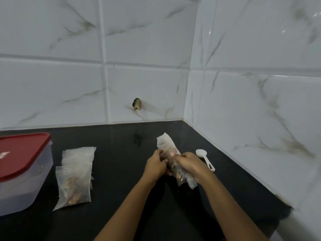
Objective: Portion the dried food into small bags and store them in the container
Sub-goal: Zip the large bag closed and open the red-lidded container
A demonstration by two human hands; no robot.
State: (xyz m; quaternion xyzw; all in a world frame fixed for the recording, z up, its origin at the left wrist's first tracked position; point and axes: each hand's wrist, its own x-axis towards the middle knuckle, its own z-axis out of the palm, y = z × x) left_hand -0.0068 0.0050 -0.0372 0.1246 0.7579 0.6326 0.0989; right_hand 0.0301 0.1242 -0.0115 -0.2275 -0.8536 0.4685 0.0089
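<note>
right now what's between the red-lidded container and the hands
Head view: small clear bags on the black counter, the nearest holding dried food.

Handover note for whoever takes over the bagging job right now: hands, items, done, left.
Hands: left hand and right hand both grip a clear bag of dried food.
Items: white spoon lies on the black counter, right of the hands. One filled bag lies by a stack of empty bags, next to the container, whose red lid is on.
Done: one bag filled, not yet stored.
Left: finish the held bag, fill more if needed, open the container, store the bags.
</note>
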